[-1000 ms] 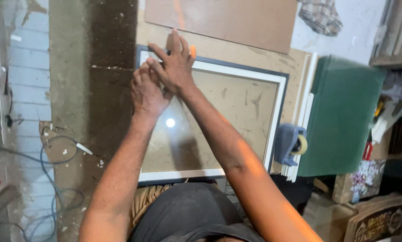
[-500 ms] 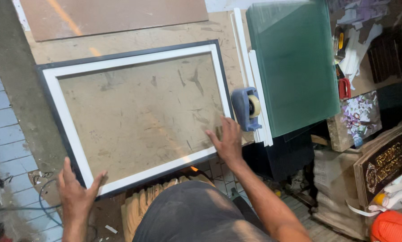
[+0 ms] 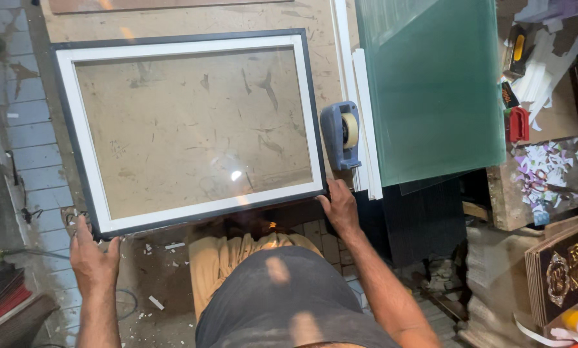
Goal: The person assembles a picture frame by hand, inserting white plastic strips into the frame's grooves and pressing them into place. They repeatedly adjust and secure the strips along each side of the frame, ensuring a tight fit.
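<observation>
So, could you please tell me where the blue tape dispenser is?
In the head view, the blue tape dispenser sits right of the dark-edged white picture frame, beside the green glass sheet.

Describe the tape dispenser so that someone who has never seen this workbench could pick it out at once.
Start at the big picture frame. Just off its right edge, above the right hand, stands the tape dispenser: blue-grey, holding a tan roll, unlike the white strips and green glass sheet beside it.

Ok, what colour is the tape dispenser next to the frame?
Blue: the tape dispenser, holding a tan roll, shows best in the head view.

Worn workbench (image 3: 192,16), picture frame (image 3: 189,122), tape dispenser (image 3: 342,134), glass sheets (image 3: 431,90)
</observation>
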